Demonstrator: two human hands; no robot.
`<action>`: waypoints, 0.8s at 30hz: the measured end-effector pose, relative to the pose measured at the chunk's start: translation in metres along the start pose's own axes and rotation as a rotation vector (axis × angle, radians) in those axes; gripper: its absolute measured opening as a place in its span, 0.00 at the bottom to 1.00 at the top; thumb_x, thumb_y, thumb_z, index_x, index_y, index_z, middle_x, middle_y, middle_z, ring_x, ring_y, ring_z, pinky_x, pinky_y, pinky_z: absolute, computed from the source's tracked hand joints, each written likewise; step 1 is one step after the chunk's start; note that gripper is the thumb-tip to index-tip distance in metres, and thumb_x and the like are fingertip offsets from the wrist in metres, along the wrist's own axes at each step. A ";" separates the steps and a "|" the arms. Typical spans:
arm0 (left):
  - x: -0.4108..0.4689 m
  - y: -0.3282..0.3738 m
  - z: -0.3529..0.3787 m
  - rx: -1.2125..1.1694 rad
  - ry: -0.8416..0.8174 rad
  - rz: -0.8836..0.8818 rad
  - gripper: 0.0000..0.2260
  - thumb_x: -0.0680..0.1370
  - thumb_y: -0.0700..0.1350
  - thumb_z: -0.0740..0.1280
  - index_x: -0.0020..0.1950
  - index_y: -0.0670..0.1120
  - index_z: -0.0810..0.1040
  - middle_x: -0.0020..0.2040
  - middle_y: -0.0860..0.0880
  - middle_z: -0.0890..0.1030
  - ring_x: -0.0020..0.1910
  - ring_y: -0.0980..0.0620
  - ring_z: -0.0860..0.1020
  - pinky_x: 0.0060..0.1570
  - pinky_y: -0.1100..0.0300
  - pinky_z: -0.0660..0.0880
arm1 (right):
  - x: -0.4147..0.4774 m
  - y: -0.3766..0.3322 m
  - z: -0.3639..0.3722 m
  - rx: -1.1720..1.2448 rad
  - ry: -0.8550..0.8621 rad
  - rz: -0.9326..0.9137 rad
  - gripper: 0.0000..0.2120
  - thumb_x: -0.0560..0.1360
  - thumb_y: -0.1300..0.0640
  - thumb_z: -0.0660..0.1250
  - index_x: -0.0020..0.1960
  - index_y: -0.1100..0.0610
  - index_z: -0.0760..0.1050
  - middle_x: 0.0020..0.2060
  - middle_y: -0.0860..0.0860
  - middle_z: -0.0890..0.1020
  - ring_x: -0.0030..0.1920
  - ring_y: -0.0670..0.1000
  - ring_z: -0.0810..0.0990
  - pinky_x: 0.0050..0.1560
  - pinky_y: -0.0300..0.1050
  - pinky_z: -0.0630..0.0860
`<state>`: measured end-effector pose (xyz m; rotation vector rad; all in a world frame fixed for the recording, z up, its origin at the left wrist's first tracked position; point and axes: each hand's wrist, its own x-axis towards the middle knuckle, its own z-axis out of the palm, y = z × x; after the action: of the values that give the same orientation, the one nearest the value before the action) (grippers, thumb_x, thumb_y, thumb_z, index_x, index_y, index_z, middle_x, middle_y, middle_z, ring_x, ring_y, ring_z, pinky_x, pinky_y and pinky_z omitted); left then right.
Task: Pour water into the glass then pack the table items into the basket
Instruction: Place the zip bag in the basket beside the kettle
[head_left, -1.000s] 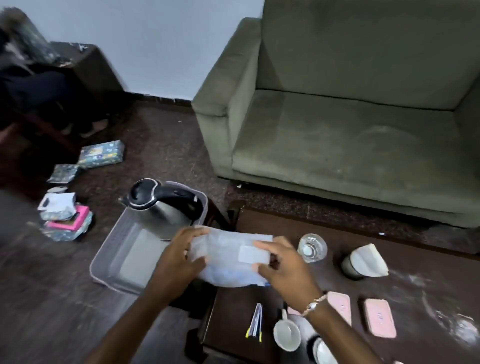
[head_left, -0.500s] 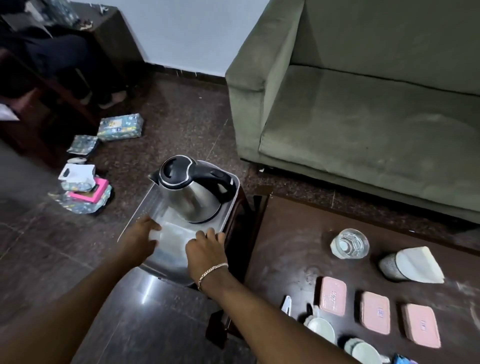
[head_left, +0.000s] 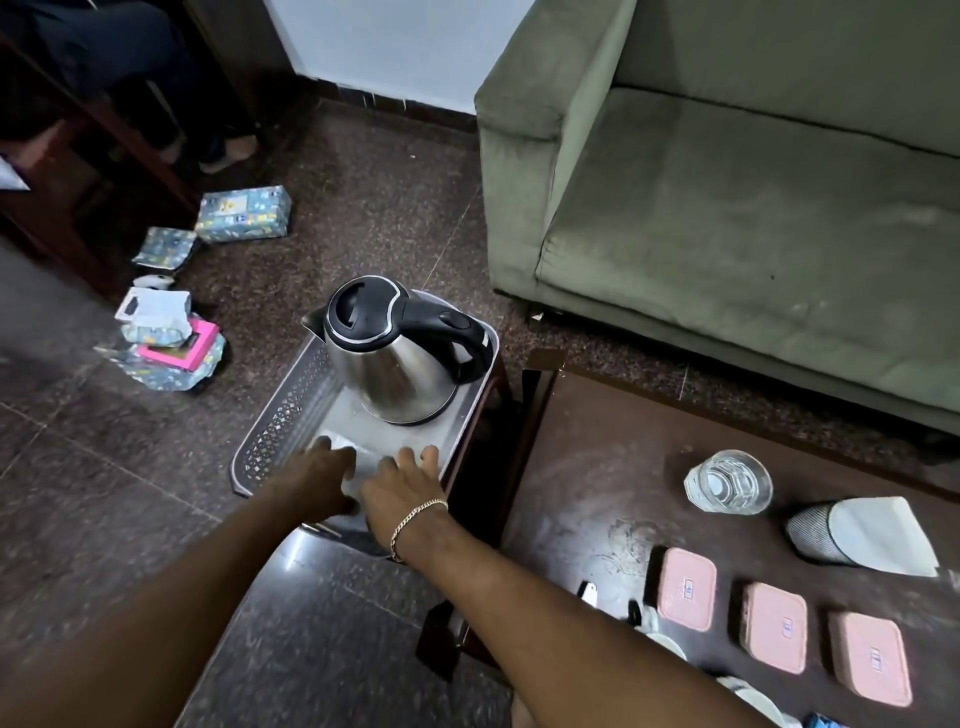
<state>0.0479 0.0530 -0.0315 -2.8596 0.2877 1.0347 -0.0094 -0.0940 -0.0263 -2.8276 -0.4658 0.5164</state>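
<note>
Basket (head_left: 280, 415) holds kettle (head_left: 395, 358); glass (head_left: 727, 480), pink boxes (head_left: 685, 587) on table (head_left: 597, 467).

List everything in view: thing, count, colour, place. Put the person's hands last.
kettle: 1, steel with black lid and handle, standing in the basket
basket: 1, grey, on a stand left of the table
packet: 1, whitish, on the basket floor under the hands
table: 1, dark brown, right
glass: 1, clear, holding water, on the table
boxes: 3, pink, in a row on the table
holder with white paper: 1, grey, lying beside the glass
sofa: 1, green, behind the table
wrapped packages: several, blue patterned with one pink, on the floor, left
left hand: 1, flat on the packet
right hand: 1, bracelet at the wrist, flat on the packet
</note>
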 end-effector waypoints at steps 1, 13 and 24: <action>0.000 -0.001 0.002 0.010 -0.036 0.003 0.22 0.71 0.55 0.78 0.61 0.49 0.78 0.60 0.44 0.74 0.59 0.42 0.79 0.60 0.52 0.76 | 0.000 0.000 0.001 0.036 -0.034 -0.018 0.13 0.76 0.60 0.63 0.59 0.54 0.80 0.56 0.58 0.81 0.62 0.62 0.72 0.68 0.64 0.56; 0.001 -0.008 0.018 0.067 -0.065 0.032 0.23 0.73 0.61 0.74 0.62 0.48 0.76 0.60 0.43 0.74 0.60 0.41 0.76 0.58 0.55 0.70 | 0.002 -0.007 0.005 -0.016 -0.097 0.000 0.12 0.74 0.55 0.67 0.57 0.51 0.81 0.57 0.56 0.81 0.62 0.60 0.75 0.72 0.65 0.52; -0.037 0.020 0.000 -0.316 0.404 0.146 0.19 0.73 0.54 0.77 0.51 0.48 0.70 0.45 0.49 0.70 0.46 0.44 0.72 0.47 0.51 0.66 | -0.046 0.045 -0.019 0.223 0.221 -0.017 0.05 0.75 0.57 0.64 0.46 0.55 0.79 0.49 0.54 0.76 0.52 0.58 0.74 0.54 0.57 0.62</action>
<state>0.0160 0.0393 -0.0075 -3.3703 0.3962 0.5476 -0.0313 -0.1551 -0.0076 -2.6233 -0.3647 0.2309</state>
